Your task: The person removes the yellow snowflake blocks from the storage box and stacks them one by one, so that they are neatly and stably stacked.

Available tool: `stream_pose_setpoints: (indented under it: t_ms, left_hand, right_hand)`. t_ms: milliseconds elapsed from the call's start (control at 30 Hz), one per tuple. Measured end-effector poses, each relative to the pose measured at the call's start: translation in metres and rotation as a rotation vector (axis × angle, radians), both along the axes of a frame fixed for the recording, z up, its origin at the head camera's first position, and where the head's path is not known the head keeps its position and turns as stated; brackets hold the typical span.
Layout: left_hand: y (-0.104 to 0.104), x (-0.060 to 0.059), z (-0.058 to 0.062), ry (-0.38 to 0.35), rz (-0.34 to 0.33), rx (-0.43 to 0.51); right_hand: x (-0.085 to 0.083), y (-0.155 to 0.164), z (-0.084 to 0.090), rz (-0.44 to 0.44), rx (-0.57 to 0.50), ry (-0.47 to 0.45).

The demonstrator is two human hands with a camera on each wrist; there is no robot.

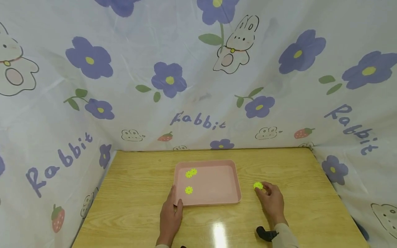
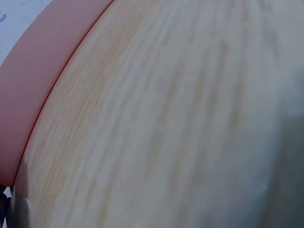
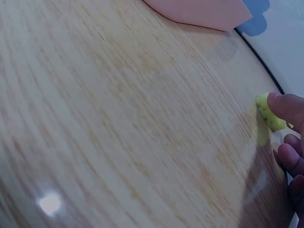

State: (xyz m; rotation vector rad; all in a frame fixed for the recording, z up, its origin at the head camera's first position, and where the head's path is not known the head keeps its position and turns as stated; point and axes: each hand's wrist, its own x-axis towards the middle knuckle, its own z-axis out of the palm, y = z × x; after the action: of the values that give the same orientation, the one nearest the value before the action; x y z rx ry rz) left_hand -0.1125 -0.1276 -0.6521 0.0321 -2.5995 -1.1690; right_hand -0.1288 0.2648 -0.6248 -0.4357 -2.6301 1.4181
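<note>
A pink tray (image 1: 238, 193) lies in the middle of the wooden table (image 1: 139, 179). Inside it are three yellow-green toothed discs: two touching (image 1: 191, 173) near the back left, and one alone (image 1: 189, 189) further forward. My left hand (image 1: 173, 200) lies flat at the tray's front left corner, fingers straight along the wall and thumb on the rim. Right of the tray, my right hand (image 1: 262, 189) pinches another yellow-green disc (image 1: 258, 185) at table level. The right wrist view shows this disc (image 3: 270, 116) tilted under a fingertip (image 3: 285, 105). The left wrist view shows only tray wall (image 2: 28, 95) and wood.
A flower-and-rabbit printed cloth (image 1: 198, 86) hangs behind the table and down both sides. A small black object (image 1: 266, 233) sits at my right wrist. A bright glare spot (image 1: 219, 231) lies on the wood near the front edge.
</note>
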Motion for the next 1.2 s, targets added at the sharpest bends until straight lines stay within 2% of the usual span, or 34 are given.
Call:
stream_pose_setpoints:
  t_ms: [300,667,933,1200]
  left_hand:
    - [0.0007,-0.0013,0.0002,-0.001,-0.001,0.001]
    - [0.0009,-0.0014,0.0005,0.001,-0.005,0.006]
    - [0.0011,-0.0009,0.0009,0.01,0.002,0.01]
    - [0.0011,-0.0007,-0.0026,0.049,0.005,-0.013]
  right_hand:
    - [-0.0001,0.0005,0.0009,0.01,0.009,-0.012]
    - [0.0,0.0022,-0.0049,-0.036,-0.05,0.053]
    - [0.0,0.002,-0.0056,-0.001,0.012,0.057]
    - [0.0007,0.0019,-0.0045,0.025,0.043,0.033]
